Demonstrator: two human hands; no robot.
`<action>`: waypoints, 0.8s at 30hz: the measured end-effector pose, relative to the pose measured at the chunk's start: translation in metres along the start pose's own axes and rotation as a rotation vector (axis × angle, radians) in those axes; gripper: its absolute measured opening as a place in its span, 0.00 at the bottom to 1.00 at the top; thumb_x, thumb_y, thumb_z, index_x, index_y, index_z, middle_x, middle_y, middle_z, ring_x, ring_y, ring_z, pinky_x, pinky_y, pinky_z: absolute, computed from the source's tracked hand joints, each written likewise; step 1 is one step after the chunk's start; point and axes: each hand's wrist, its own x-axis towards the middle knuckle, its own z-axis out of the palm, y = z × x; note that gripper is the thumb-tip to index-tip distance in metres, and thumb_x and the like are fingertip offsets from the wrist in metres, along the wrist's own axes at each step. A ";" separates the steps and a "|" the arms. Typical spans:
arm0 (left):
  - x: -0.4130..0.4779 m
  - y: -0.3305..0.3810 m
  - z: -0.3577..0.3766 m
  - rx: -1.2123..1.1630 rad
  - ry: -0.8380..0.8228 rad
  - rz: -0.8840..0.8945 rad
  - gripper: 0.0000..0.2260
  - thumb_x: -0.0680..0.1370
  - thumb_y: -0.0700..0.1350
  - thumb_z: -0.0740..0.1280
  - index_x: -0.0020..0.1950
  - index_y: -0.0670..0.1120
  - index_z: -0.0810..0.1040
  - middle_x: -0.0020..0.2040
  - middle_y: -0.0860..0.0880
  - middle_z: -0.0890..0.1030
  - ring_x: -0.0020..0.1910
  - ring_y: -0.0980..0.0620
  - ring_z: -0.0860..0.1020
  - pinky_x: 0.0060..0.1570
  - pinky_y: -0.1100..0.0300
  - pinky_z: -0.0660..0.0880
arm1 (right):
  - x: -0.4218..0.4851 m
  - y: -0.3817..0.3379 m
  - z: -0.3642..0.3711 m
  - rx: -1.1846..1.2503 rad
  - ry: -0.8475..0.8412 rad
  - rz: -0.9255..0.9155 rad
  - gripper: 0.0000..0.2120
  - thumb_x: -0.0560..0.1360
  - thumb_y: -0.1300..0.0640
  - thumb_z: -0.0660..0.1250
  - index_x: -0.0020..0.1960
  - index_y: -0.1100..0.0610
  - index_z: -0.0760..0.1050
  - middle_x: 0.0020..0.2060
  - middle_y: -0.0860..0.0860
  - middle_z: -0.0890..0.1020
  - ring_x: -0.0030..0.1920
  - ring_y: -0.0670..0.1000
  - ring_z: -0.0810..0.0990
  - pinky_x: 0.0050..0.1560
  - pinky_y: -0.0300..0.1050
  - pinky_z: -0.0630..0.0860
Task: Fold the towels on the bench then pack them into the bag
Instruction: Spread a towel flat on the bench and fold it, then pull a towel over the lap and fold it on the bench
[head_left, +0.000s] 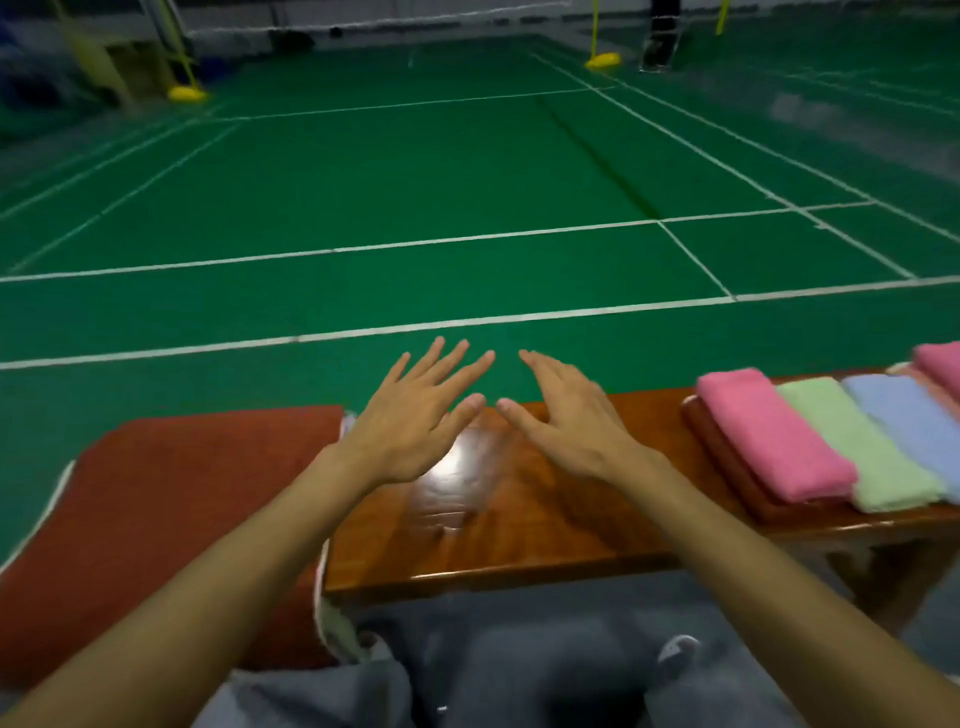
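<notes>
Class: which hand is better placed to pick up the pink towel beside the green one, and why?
The right hand. It hovers open over the bench, on the side where the pink towel lies. The left hand, also open, is farther off and would probably have to cross the right.

A folded pink terry towel (774, 436), a pale green towel (862, 452) and a light blue towel (906, 421) lie touching, side by side, at the right end of the glossy brown wooden table (519, 525). A flat rust-red fabric bag (156, 519) with white edging lies at its left end.
</notes>
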 end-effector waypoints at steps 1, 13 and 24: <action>-0.027 -0.027 -0.001 -0.003 0.004 -0.066 0.31 0.80 0.69 0.37 0.83 0.64 0.48 0.84 0.56 0.49 0.83 0.53 0.43 0.81 0.45 0.44 | 0.008 -0.025 0.020 0.056 -0.037 -0.027 0.40 0.76 0.31 0.55 0.80 0.55 0.61 0.76 0.54 0.70 0.75 0.55 0.67 0.75 0.53 0.64; -0.256 -0.264 0.024 -0.019 0.293 -1.010 0.17 0.82 0.54 0.63 0.60 0.42 0.78 0.59 0.38 0.81 0.58 0.34 0.78 0.57 0.43 0.74 | 0.060 -0.176 0.210 0.362 -0.165 0.363 0.20 0.68 0.40 0.76 0.37 0.58 0.81 0.28 0.53 0.84 0.37 0.55 0.86 0.46 0.49 0.83; -0.257 -0.273 0.021 0.023 0.617 -1.225 0.07 0.78 0.46 0.72 0.50 0.45 0.88 0.48 0.40 0.85 0.48 0.35 0.82 0.46 0.47 0.78 | 0.053 -0.183 0.191 0.314 0.018 0.213 0.10 0.71 0.55 0.78 0.32 0.53 0.82 0.30 0.48 0.84 0.36 0.50 0.84 0.37 0.40 0.71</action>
